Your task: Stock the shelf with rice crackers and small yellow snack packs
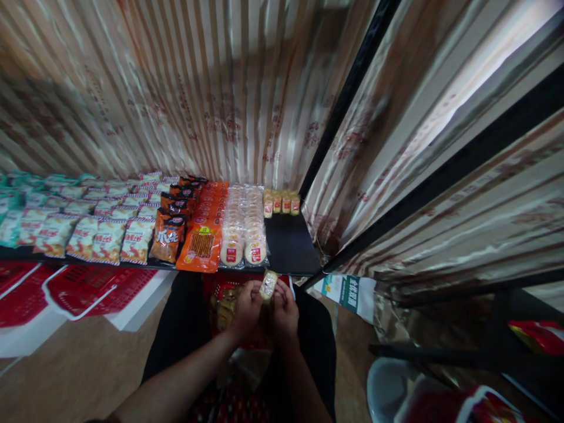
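Observation:
My left hand (248, 307) and my right hand (285, 308) meet over my lap, fingers closed around a small clear-wrapped snack pack (268, 285). Just below and to the left of it, a red basket (211, 284) between my legs holds several similar yellowish packs (224, 308). In front, at the right end of the black shelf (288, 247), a short row of small snack packs with red labels (286, 204) stands at the back. Beside them lie two rows of round rice crackers (244, 229) in clear wrap.
Leftward along the shelf are orange stick-snack bags (200, 241), dark orange bags (167, 235) and many white chip bags (106, 238). Red baskets (94, 288) sit below. A black post (341, 111) rises at the shelf's right end, before a curtain (176, 88). A pale bin (390, 385) stands lower right.

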Demonstrator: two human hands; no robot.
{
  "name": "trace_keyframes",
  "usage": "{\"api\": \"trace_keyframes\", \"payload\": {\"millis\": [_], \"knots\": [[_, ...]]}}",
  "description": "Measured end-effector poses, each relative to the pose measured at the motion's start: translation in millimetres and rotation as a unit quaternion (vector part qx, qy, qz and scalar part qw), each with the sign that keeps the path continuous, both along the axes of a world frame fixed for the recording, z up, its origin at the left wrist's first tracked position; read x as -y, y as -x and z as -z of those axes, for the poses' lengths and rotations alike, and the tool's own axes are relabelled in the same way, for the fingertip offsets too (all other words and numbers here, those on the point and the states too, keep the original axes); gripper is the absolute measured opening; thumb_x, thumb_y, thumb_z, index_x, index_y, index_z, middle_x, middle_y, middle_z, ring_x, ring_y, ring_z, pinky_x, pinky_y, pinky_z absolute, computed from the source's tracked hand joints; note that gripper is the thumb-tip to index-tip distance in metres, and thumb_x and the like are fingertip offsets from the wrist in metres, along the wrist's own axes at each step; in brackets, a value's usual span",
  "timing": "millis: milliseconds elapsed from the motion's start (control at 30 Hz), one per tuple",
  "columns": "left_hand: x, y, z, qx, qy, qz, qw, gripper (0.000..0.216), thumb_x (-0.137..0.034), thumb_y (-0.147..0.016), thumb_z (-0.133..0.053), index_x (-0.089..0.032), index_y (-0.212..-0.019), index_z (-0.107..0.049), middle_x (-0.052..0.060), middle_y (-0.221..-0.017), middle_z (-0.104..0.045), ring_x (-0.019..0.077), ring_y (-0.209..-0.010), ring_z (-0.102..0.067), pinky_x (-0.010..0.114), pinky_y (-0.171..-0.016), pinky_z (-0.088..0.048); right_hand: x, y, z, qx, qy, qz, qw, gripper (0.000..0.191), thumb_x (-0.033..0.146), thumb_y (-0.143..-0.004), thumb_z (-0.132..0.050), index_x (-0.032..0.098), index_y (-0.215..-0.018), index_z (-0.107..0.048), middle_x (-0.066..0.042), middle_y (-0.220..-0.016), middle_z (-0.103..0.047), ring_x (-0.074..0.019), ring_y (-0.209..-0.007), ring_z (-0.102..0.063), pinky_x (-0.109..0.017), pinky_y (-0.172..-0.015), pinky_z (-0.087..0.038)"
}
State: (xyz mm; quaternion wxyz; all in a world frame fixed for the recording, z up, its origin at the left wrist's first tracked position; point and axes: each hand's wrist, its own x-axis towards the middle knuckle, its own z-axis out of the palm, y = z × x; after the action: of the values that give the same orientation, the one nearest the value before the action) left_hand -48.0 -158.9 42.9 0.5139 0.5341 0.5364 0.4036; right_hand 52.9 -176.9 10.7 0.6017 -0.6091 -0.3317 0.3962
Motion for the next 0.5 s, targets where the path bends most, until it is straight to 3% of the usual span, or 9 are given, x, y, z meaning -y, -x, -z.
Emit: {"api": "trace_keyframes", "payload": {"millis": [367, 500], "knots": [[-11, 1, -7.1, 0.115, 0.089, 0.021, 0.989, 0.022, -0.019, -0.07, -0.052, -0.015, -0.09, -0.06, 0.006, -0.087, -0.069, 0.015, -0.078, -0.062, 0.025, -0.07, -0.047, 3, -12, -9.2, 0.086, 0.005, -0.011, 0.996, 0.047, 0.035, -0.08, -0.05, 0.018, -0.124, -0.05, -0.009, -0.107, -0.067, -0.0186, -0.092, -0.066, -0.033, -0.084, -0.052], [-15, 2, 1.9, 0.131, 0.141, 0.015, 0.981, 0.026, -0.021, -0.069, -0.055, -0.014, -0.093, -0.062, 0.005, -0.086, -0.069, 0.0134, -0.074, -0.061, 0.022, -0.064, -0.045, 7, -20, -9.4, 0.211, 0.002, -0.023, 0.977, 0.052, 0.033, -0.082, -0.047, 0.019, -0.132, -0.045, -0.013, -0.123, -0.057, -0.0208, -0.104, -0.061, -0.037, -0.088, -0.051]]}}
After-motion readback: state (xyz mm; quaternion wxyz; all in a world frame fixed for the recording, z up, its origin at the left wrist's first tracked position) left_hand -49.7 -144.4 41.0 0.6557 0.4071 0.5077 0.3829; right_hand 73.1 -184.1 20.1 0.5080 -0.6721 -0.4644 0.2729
